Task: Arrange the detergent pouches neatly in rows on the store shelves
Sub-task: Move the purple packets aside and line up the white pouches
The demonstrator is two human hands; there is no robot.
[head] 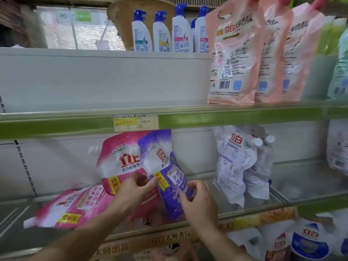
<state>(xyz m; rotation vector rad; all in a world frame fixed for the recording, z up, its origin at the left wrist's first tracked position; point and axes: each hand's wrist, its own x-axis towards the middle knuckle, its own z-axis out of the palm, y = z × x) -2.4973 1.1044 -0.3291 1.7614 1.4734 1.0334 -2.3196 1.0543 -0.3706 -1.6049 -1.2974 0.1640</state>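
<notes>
On the lower shelf (254, 211) a purple detergent pouch (162, 162) stands upright, leaning a little against a pink pouch (118, 162) to its left. My left hand (131, 191) pinches the purple pouch's lower left edge, in front of the pink one. My right hand (197, 198) curls round the purple pouch's lower right side. Another pink pouch (73, 208) lies flat on the shelf at the left. Two white pouches (237, 166) stand upright to the right.
The upper shelf (79, 123) carries several peach pouches (235, 53) at the right, with bare room to their left. White pump bottles (162, 32) line the top shelf. More pouches (308, 240) sit below the lower shelf's front rail.
</notes>
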